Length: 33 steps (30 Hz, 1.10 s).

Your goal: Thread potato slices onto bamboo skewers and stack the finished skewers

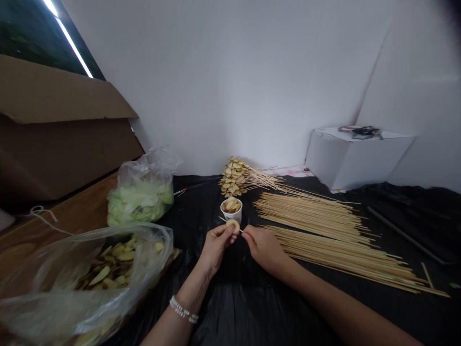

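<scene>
In the head view, 1 pale-yellow, roundish, smooth-faced slice (234,224) sits just in front of a white cup (236,216), a thin tan skewer (222,219) showing on both sides of it, the left hand (215,246) pinching the slice in its grip, the right hand (264,247) with its grip closed on the skewer's nearer end

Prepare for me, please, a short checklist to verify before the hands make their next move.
1. Bare left hand pinches the round pale slice: ok.
2. Bare right hand holds the thin wooden stick: ok.
3. Stick centred inside slice: cannot tell.
4. White round cup stands upright: ok.
5. Clear plastic bag with cut pieces, at left, open: ok.
6. Loose straight wooden sticks available at right: ok.
</scene>
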Motion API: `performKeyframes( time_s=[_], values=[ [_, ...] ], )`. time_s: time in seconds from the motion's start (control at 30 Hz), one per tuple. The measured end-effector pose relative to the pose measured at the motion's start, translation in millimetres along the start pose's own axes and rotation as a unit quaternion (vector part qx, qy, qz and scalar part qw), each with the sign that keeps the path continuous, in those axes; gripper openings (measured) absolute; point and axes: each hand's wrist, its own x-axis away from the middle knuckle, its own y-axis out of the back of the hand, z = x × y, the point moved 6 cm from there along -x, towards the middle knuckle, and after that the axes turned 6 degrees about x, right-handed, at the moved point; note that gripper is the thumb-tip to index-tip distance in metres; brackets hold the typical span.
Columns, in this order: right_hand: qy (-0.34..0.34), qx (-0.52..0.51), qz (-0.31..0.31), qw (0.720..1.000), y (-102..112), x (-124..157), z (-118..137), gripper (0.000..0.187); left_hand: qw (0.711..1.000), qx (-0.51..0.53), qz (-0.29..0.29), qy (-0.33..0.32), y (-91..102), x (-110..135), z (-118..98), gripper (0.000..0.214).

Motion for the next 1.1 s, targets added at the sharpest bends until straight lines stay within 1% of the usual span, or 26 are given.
performKeyframes(
  time_s=[0.07, 0.13, 0.2, 0.33, 0.43, 0.53, 0.63, 0.7, 0.77, 0.9, 1.0, 1.1],
  values=[
    [0.003, 0.04, 0.017, 0.999, -2.8, 3.2, 0.3, 0.024, 1.0, -0.002, -0.014, 0.002, 4.7, 0.3, -1.2, 0.024],
    [0.003, 0.067, 0.034, 0.997, -4.7, 5.9, -0.6, 0.024, 1.0, -0.009, -0.01, 0.009, 4.5, 1.7, 0.1, 0.025],
    [0.004, 0.079, 0.043, 0.996, -4.7, 7.7, -1.0, 0.025, 1.0, -0.018, 0.0, 0.009, 2.1, 3.2, 1.7, 0.026],
    [0.001, 0.092, 0.043, 0.995, -1.6, 9.6, 0.7, 0.025, 0.999, -0.046, 0.003, -0.006, 0.5, 4.4, 3.3, 0.027],
    [0.002, 0.089, 0.036, 0.995, 0.0, 10.0, 1.6, 0.025, 0.998, -0.068, 0.006, -0.019, 1.3, 4.0, 3.4, 0.026],
    [0.005, 0.049, 0.036, 0.998, -0.8, 8.8, -1.2, 0.025, 0.997, -0.074, 0.009, -0.02, 1.5, 3.5, 4.0, 0.026],
    [0.014, 0.009, 0.038, 0.999, -2.2, 6.4, -4.9, 0.024, 0.998, -0.053, 0.012, -0.009, 0.1, 3.0, 4.0, 0.028],
    [0.016, 0.005, 0.034, 0.999, -1.9, 5.3, -6.3, 0.024, 0.999, -0.035, 0.01, 0.004, -0.6, 2.6, 3.7, 0.031],
    [0.014, 0.01, 0.034, 0.999, -1.5, 5.4, -6.0, 0.026, 1.0, -0.031, 0.002, 0.001, 0.3, 1.7, 1.9, 0.032],
    [-0.005, 0.057, 0.051, 0.997, -1.4, 8.5, -3.3, 0.026, 0.998, -0.047, -0.031, -0.04, 5.7, -0.6, -1.9, 0.031],
    [-0.02, 0.093, 0.062, 0.994, -2.1, 11.1, -2.0, 0.023, 0.998, -0.045, -0.03, -0.034, 7.0, -1.7, 2.2, 0.031],
    [-0.017, 0.093, 0.057, 0.994, -3.5, 11.2, -0.9, 0.023, 0.998, -0.042, -0.032, -0.032, 6.7, -0.7, 4.9, 0.031]
  ],
)
